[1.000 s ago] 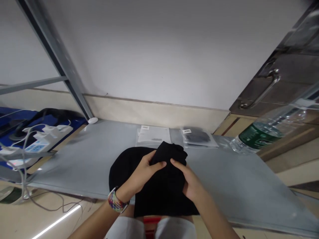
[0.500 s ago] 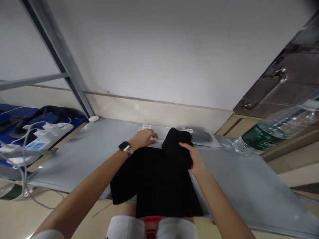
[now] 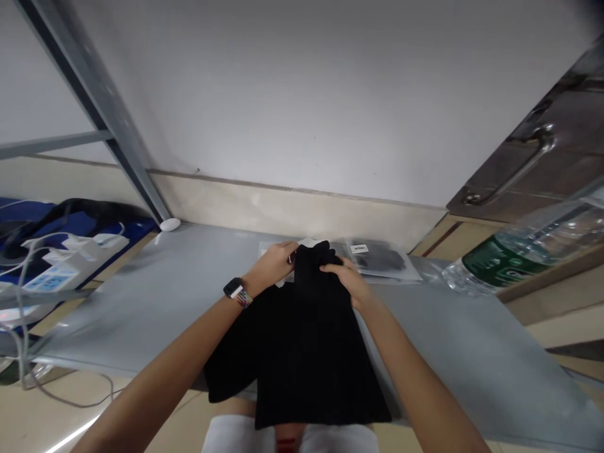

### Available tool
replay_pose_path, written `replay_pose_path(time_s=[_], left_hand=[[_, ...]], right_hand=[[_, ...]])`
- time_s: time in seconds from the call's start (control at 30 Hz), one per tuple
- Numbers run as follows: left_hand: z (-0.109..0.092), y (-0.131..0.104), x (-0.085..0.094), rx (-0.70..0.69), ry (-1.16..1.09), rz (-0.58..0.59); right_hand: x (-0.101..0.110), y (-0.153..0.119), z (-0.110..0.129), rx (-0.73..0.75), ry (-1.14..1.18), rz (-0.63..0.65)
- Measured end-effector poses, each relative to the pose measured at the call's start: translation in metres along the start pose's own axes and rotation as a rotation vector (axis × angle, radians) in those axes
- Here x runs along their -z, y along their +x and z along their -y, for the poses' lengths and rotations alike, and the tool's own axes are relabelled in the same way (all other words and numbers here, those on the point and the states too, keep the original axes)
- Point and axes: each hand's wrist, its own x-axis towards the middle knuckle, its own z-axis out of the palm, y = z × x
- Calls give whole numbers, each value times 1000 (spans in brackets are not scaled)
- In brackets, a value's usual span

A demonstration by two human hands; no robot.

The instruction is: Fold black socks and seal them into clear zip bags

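Note:
A black garment (image 3: 316,352) lies spread over the front edge of the grey tabletop, its lower part hanging toward my lap. Its upper end is bunched and raised. My right hand (image 3: 349,280) is closed on the right side of this bunched part, thumb on top. My left hand (image 3: 272,270) is at the upper left edge, its fingers curled against the cloth; the fingertips are partly hidden. Something white shows behind the garment's top, between the hands. Just right of my right hand lies a clear plastic bag (image 3: 384,261) with dark contents and a white label.
The grey tabletop (image 3: 155,296) runs against a white wall. On the right stands a large clear bottle (image 3: 495,261) with a green label, near a metal handle (image 3: 514,170). At left are a white power strip (image 3: 61,270) with cables and a metal post (image 3: 127,157).
My left hand has closed in on the garment's upper edge. My right hand has shifted left with the bunched cloth, which now stands narrower between both hands.

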Motion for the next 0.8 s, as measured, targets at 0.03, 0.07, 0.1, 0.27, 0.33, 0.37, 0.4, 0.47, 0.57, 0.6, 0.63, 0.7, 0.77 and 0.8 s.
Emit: replay_pose_path(time_s=[0.03, 0.07, 0.1, 0.27, 0.33, 0.37, 0.4, 0.47, 0.57, 0.6, 0.63, 0.7, 0.77, 0.8], left_hand=[[-2, -1, -1, 18, -6, -7], [-4, -1, -1, 38, -13, -14], [-6, -2, -1, 62, -18, -23], [-22, -3, -4, 244, 13, -82], [-29, -4, -5, 260, 57, -63], [-32, -5, -6, 253, 88, -37], [-35, -7, -7, 237, 122, -1], [-40, -11, -10, 201, 182, 70], [-46, -16, -13, 183, 181, 113], [-47, -17, -13, 185, 157, 113], [-48, -18, -13, 187, 127, 111], [-48, -18, -13, 181, 57, 115], [-49, -16, -14, 169, -8, 112], [-49, -15, -15, 163, -35, 102]], right_hand=[[2, 1, -1, -1, -31, -7], [3, 3, -1, 5, -65, -9], [5, 4, -1, 14, -105, -9], [9, 11, -3, 87, -318, -59], [9, 12, -3, 94, -336, -78], [9, 12, -2, 99, -328, -84], [8, 12, -2, 106, -316, -92], [8, 12, -1, 123, -279, -114], [9, 12, -1, 137, -207, -159], [9, 12, -1, 141, -183, -175], [9, 11, -3, 145, -162, -191], [8, 10, -6, 158, -128, -221], [6, 8, -9, 167, -115, -235], [4, 6, -10, 161, -109, -226]])
